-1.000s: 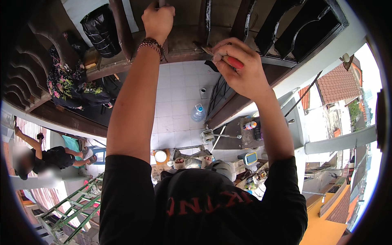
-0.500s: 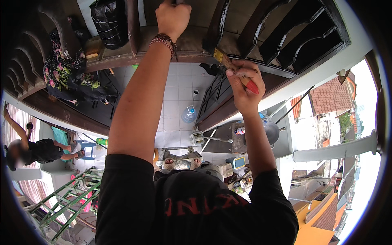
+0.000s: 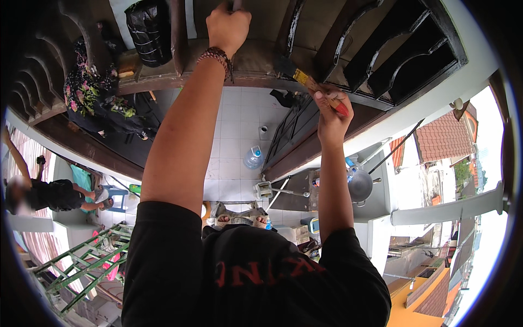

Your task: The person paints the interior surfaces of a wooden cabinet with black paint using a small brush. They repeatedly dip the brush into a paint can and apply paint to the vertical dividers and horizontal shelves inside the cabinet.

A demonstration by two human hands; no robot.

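Observation:
At the top, my left hand (image 3: 229, 27) is closed in a fist around a dark wooden slat (image 3: 238, 5) of the railing. My right hand (image 3: 333, 108) grips a paintbrush (image 3: 310, 83) by its red-tipped wooden handle. The brush's dark bristles rest by the foot of a slat (image 3: 289, 32), at the brown bottom rail (image 3: 250, 76); whether they press on the rail or the slat I cannot tell. Shiny black coating with whitish streaks shows on the curved slats (image 3: 370, 49) to the right.
A black-wrapped bundle (image 3: 148, 35) and flowered cloth (image 3: 87, 90) lie at the railing's left. Below are a water bottle (image 3: 253, 158), a wok-like pan (image 3: 360, 187) and a green ladder (image 3: 81, 261). Another person (image 3: 46, 195) is at far left.
The brush has shifted slightly right, its handle lying a little flatter, and more of its bristles now show. My left hand keeps its hold on the slat.

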